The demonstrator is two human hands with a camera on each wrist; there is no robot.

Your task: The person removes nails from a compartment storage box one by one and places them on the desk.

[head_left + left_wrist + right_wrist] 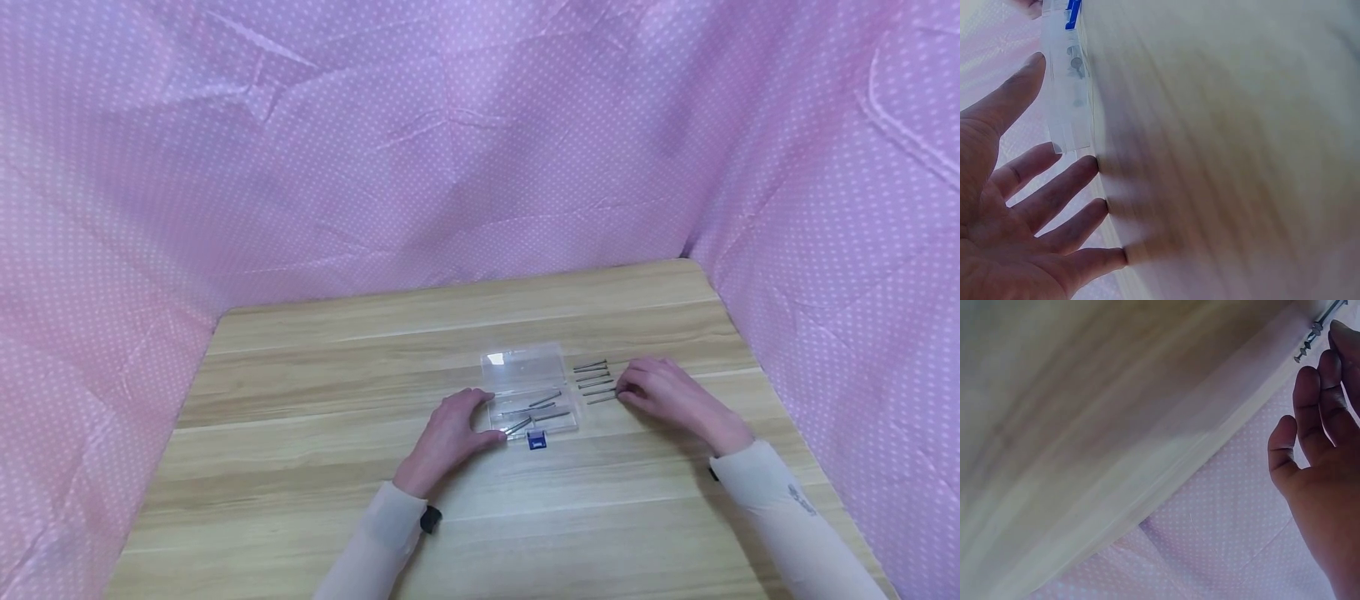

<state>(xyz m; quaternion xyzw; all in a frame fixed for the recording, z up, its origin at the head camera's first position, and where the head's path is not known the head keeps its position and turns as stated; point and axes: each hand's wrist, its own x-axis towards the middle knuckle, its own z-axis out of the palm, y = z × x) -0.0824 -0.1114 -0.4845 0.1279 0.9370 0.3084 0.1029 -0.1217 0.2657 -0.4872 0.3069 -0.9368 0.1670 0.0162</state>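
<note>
Around the left part of a clear plastic box [522,375] lies the left hand [450,429], fingers spread. In the left wrist view, the thumb of this hand [1019,206] is beside the box [1066,81] and its index fingertip is at the box's end. Several metal nails [550,415] lie loosely in the box's front part. To the right of the box, more nails [595,380] lie in a row on the table. The right hand [663,392] has bent fingers at the right ends of the nearest ones. The right wrist view shows that hand [1329,462] beside nail heads [1316,328]; a grip cannot be made out.
A blue latch [537,440] is at the box's front edge. The wooden table [337,375] has pink dotted cloth [450,167] hanging behind it and at its sides. Dark bands [431,519] show at both wrists.
</note>
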